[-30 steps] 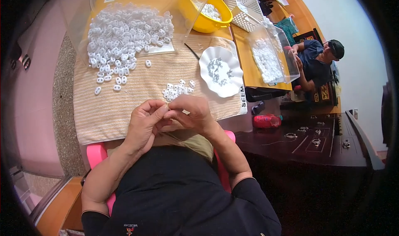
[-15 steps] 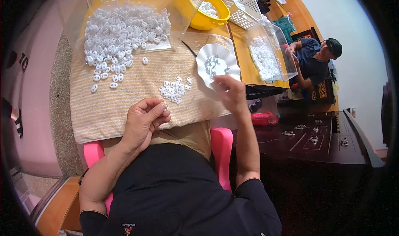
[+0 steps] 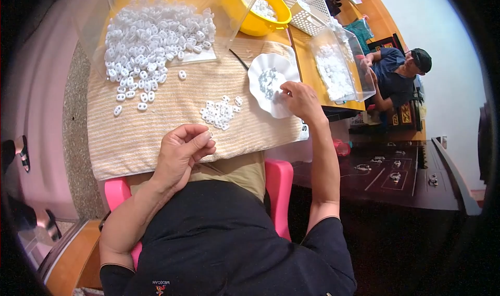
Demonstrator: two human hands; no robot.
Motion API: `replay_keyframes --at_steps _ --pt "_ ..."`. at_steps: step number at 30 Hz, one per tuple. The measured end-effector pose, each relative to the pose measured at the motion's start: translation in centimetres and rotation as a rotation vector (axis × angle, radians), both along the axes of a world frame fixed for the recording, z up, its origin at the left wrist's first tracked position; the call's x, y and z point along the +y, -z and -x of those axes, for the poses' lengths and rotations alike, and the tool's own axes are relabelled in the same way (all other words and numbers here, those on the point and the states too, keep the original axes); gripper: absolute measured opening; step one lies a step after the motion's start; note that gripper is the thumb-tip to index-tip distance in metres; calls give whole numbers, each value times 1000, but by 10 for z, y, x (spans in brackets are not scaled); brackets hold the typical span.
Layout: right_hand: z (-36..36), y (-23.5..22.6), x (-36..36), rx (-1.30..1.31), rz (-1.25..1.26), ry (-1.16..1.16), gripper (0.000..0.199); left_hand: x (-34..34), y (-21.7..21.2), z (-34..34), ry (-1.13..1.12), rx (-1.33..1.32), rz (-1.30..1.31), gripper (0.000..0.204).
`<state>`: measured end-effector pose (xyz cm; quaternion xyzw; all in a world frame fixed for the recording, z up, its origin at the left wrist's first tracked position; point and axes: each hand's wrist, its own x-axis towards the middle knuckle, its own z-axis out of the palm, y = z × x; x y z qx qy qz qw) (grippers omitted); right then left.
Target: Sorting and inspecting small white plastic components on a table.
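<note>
My left hand (image 3: 182,152) is closed in a pinch just above the towel's near edge. A small white two-hole plastic piece (image 3: 210,133) peeks out at its fingertips, mostly covered. Over the right side of a white wavy-rimmed dish (image 3: 278,110), my right hand (image 3: 302,100) has thumb and finger drawn together; whatever may be in them is too small to make out. Tiny grey pieces (image 3: 268,82) lie inside the dish. Between my hands and farther off sits a little pile of white plastic pieces (image 3: 219,112) on the striped towel (image 3: 151,139).
A large heap of white two-hole pieces (image 3: 156,40) spills from a clear bin at the far left. Behind the dish stand a yellow basin (image 3: 260,29) and a white perforated basket (image 3: 304,9). A clear box (image 3: 359,77) is at the right, near another person (image 3: 393,72).
My right hand has shifted right and slightly up, and its fingers now sit over the dish's right part. My left hand keeps its pinch almost unmoved. Feet appear at the far left.
</note>
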<state>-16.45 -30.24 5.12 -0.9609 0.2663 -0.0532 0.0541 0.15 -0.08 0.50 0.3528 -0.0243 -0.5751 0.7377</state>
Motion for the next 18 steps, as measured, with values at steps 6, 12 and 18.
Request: replay_keyframes --at_steps 6,12,18 --pt "-10 -1 -5 146 11 -18 16 0 0 -1 20 -1 1 13" --pt "-15 -2 -3 233 -30 39 17 1 1 -1 29 -4 5 13" --pt "-11 -8 18 -159 -79 48 15 2 3 -1 22 -5 3 13"
